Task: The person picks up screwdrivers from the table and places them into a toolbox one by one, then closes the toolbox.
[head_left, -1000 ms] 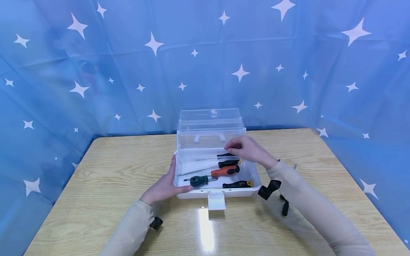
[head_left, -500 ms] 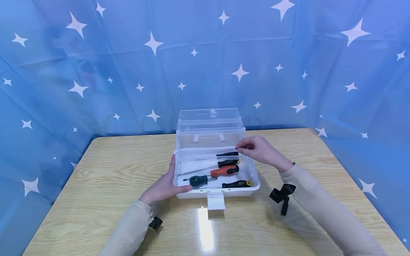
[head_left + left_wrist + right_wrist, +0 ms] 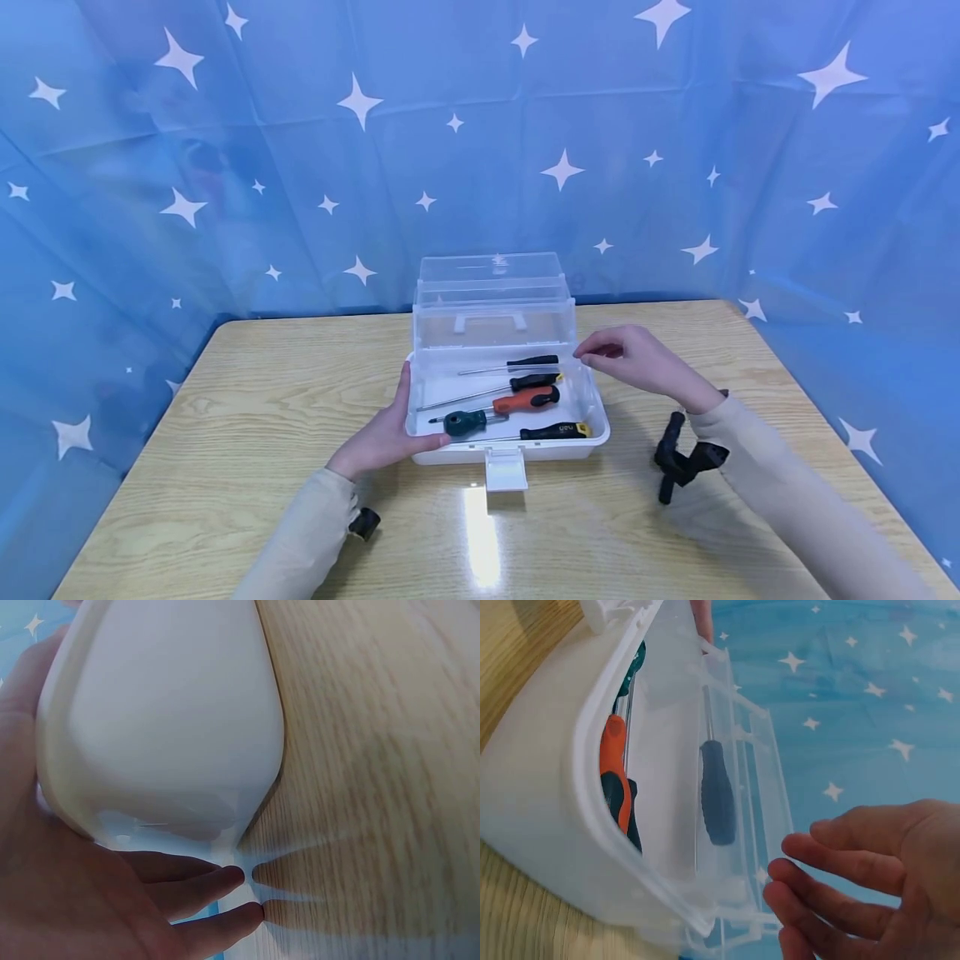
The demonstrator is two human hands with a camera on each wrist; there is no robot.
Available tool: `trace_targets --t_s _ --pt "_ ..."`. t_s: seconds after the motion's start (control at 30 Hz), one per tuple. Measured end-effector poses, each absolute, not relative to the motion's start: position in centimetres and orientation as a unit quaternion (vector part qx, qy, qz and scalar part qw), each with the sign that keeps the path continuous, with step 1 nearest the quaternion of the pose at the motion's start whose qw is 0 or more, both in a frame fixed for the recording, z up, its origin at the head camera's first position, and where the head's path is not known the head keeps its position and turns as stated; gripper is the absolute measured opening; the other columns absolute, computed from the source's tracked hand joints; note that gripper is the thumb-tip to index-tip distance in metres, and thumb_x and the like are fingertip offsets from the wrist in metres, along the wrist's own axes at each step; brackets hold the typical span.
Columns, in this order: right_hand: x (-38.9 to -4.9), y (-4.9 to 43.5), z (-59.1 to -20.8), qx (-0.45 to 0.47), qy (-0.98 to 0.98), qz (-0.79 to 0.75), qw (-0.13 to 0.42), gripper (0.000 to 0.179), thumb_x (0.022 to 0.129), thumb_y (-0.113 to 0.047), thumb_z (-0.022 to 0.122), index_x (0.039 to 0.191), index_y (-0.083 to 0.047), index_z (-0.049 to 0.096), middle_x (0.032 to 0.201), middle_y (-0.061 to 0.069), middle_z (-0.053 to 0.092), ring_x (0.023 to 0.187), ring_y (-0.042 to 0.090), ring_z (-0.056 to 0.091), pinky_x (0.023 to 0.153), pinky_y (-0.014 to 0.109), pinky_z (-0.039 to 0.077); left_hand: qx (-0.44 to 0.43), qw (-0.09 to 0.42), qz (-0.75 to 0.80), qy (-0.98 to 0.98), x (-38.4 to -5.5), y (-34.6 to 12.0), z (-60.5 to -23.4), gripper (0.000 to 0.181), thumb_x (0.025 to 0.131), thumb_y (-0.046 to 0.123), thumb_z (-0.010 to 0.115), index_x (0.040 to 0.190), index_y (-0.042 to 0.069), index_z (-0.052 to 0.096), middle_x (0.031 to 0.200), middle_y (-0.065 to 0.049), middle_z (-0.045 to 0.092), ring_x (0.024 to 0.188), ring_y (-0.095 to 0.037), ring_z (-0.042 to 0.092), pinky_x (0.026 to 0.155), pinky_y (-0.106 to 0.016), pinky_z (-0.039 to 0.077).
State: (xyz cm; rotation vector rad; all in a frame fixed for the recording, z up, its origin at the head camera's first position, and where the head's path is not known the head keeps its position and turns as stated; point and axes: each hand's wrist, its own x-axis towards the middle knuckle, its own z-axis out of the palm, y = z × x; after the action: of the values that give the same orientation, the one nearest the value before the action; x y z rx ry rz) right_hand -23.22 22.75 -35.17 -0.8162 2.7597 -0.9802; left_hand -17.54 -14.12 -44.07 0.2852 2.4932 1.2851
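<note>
A white toolbox (image 3: pixel 592 400) with a clear lid (image 3: pixel 491 287) raised at the back stands mid-table. Inside lie several screwdrivers: an orange-and-black one (image 3: pixel 517 402), a dark green one (image 3: pixel 463 423), a plain black one (image 3: pixel 534 362), and two black ones with yellow ends, one by the front wall (image 3: pixel 551 432). My left hand (image 3: pixel 382 437) rests against the box's left end, thumb on the front rim, fingers spread straight along the side. Just past the back right corner hovers my right hand (image 3: pixel 637 358), its fingers loosely bent and holding nothing; the right wrist view shows them beside the lid.
A black-handled thing (image 3: pixel 666 487) lies on the wooden table (image 3: pixel 262 400) right of the box, partly hidden behind the black right wrist camera (image 3: pixel 686 465). The front latch (image 3: pixel 506 471) hangs open. A blue star-patterned cloth (image 3: pixel 480 150) rises behind the table.
My right hand has moved right, from over the back of the box to outside its right end, uncovering the rearmost black screwdriver. The left hand and the box stay put.
</note>
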Motion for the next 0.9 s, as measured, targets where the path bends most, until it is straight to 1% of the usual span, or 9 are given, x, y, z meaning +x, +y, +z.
trace_targets --t_s 0.3,0.63,0.8,0.9 --pt "-22.5 24.7 -35.3 -0.283 0.903 -0.319 0.054 0.017 0.095 -0.007 0.061 0.107 -0.002 0.072 0.100 0.005 0.070 0.085 0.016 0.063 0.074 0.035 0.053 0.099 0.159 0.452 0.872 -17.6 -14.1 -44.2 0.122 0.081 0.043 0.077 0.153 0.022 -0.019 0.154 -0.026 0.020 0.134 -0.042 0.032 0.104 -0.057 0.031" --pt "-21.1 26.4 -36.1 -0.290 0.902 -0.314 0.066 0.016 0.095 -0.009 0.062 0.106 -0.006 0.072 0.100 0.001 0.070 0.085 0.013 0.063 0.073 0.032 0.053 0.102 0.160 0.453 0.871 -17.6 -14.2 -44.2 0.124 0.079 0.047 0.077 0.152 0.022 -0.019 0.153 -0.027 0.022 0.134 -0.042 0.034 0.104 -0.057 0.032" --pt "-20.4 27.2 -36.6 -0.296 0.899 -0.314 0.069 0.016 0.095 -0.008 0.061 0.106 -0.005 0.072 0.101 0.004 0.070 0.086 0.013 0.063 0.073 0.031 0.053 0.101 0.161 0.454 0.870 -17.5 -14.2 -44.1 0.124 0.079 0.047 0.077 0.152 0.022 -0.019 0.153 -0.027 0.022 0.134 -0.041 0.033 0.104 -0.056 0.032" --pt "-20.1 27.8 -37.0 -0.297 0.900 -0.313 0.063 0.015 0.095 -0.007 0.061 0.106 -0.006 0.072 0.101 0.002 0.070 0.086 0.010 0.063 0.073 0.030 0.053 0.099 0.162 0.451 0.872 -17.5 -14.2 -44.1 0.124 0.079 0.047 0.077 0.152 0.023 -0.020 0.153 -0.027 0.022 0.134 -0.041 0.033 0.104 -0.056 0.031"
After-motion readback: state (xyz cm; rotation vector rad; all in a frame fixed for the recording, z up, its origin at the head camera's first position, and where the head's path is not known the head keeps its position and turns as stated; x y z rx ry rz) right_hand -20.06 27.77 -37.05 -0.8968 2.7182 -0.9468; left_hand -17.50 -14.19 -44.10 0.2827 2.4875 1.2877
